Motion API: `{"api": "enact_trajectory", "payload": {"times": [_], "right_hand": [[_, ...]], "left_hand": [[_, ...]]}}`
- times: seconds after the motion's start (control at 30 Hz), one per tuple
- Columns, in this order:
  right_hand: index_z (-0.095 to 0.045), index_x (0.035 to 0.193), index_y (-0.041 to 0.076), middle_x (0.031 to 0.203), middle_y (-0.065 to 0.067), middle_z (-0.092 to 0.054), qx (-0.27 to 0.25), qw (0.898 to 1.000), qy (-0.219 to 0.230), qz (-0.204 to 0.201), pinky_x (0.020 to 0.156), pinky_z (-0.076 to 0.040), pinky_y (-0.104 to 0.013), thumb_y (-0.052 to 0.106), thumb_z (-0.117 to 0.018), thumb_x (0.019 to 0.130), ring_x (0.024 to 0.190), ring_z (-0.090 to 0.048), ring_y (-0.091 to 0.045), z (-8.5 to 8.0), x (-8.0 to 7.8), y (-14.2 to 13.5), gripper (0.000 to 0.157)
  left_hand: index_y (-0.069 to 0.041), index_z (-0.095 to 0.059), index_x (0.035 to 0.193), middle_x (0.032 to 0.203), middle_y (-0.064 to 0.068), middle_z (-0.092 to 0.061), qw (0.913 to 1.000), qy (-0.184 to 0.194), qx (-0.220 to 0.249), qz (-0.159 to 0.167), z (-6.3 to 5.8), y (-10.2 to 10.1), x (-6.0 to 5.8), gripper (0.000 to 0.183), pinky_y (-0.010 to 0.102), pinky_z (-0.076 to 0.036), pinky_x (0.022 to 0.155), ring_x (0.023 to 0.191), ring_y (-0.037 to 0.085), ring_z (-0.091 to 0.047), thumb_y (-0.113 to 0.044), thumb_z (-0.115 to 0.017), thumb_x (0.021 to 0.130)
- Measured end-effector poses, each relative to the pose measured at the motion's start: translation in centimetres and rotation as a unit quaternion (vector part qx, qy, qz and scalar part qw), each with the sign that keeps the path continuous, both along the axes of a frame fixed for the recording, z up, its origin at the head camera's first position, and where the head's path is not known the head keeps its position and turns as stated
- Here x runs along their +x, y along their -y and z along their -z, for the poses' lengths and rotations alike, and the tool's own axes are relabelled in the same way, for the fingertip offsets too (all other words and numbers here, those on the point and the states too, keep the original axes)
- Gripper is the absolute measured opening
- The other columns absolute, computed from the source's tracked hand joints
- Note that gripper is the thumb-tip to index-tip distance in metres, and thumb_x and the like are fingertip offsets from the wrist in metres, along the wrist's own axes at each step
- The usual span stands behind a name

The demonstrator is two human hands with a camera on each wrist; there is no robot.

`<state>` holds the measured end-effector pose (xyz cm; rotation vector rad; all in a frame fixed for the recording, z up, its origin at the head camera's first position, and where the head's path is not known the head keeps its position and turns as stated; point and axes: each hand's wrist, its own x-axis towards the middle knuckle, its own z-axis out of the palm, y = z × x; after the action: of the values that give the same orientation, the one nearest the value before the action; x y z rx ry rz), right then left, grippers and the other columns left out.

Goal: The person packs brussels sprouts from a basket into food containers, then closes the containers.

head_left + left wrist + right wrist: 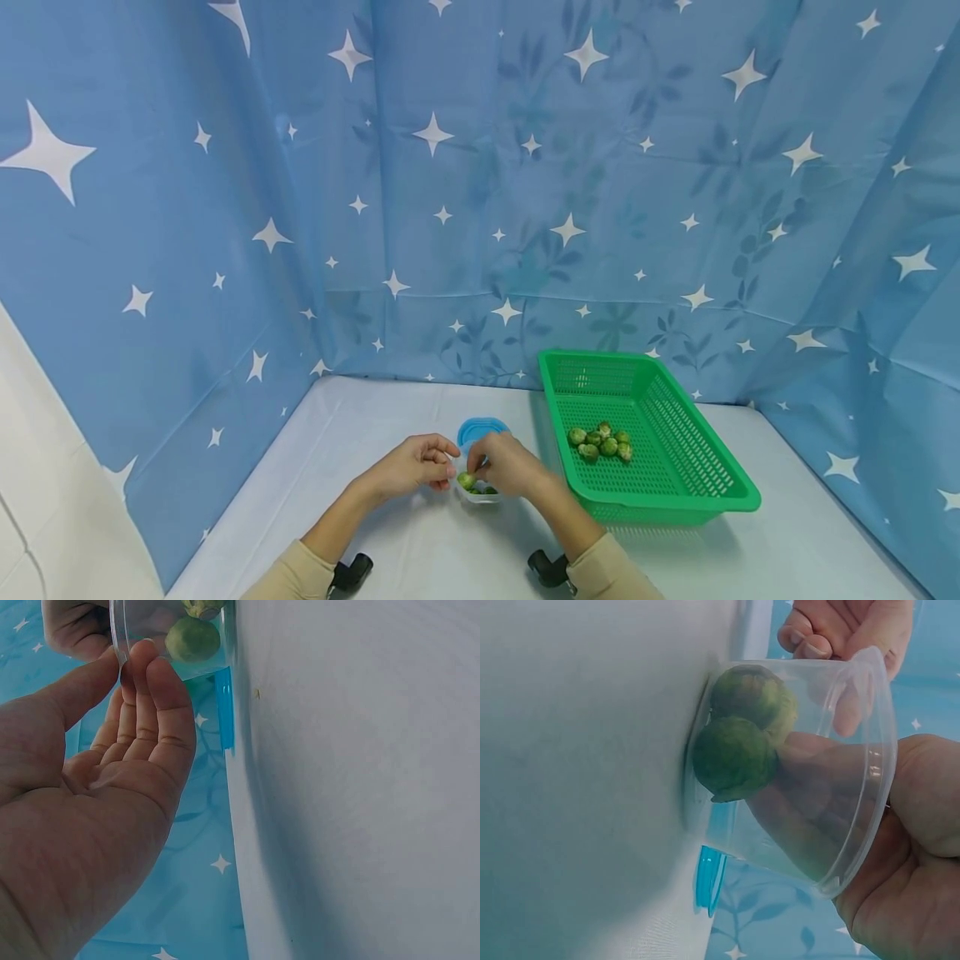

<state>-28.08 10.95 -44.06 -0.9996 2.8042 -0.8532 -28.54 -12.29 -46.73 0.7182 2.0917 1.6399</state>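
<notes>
A small clear plastic cup (480, 498) stands on the white table with several green Brussels sprouts (735, 759) inside. My right hand (506, 464) reaches down into it from the right, its fingers seen through the wall in the right wrist view. At its fingertips a light green Brussels sprout (467, 481) appears pinched; the contact is partly hidden. My left hand (416, 464) is at the cup's left side, fingers loosely bent and close to the rim (118, 630). Whether they touch it I cannot tell.
A blue lid (480, 429) lies just behind the cup. To the right stands a green slotted basket (675, 500) with several Brussels sprouts (609, 447) in its left part. A blue star-patterned curtain (465, 250) hangs behind the white table (360, 417).
</notes>
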Motion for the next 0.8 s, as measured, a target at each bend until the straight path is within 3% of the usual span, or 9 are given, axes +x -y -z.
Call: {"api": "enact_trajectory", "payload": {"times": [0.37, 0.8], "right_hand": [[-0.078, 0.084, 0.006, 0.083, -0.002, -0.076, 0.011, 1.000, -0.009, -0.007, 0.064, -0.053, -0.019, -0.011, -0.072, 0.089, 0.071, -0.060, -0.002, 0.07, 0.29, 0.10, 0.018], [-0.079, 0.081, 0.006, 0.078, -0.002, -0.075, 0.028, 0.999, -0.021, -0.018, 0.059, -0.050, -0.017, -0.009, -0.072, 0.090, 0.064, -0.052, 0.000, 0.05, 0.28, 0.11, 0.020]], "left_hand": [[0.008, -0.055, 0.133, 0.108, 0.031, -0.068, 0.9999, 0.001, 0.000, -0.011, -0.20, -0.13, 0.39, 0.037, 0.043, -0.061, 0.084, 0.088, 0.022, -0.071, -0.012, -0.065, 0.104], [0.009, -0.055, 0.134, 0.104, 0.026, -0.070, 1.0000, -0.002, -0.001, -0.003, 0.09, -0.02, -0.04, 0.039, 0.038, -0.061, 0.082, 0.087, 0.021, -0.071, -0.014, -0.065, 0.104]]}}
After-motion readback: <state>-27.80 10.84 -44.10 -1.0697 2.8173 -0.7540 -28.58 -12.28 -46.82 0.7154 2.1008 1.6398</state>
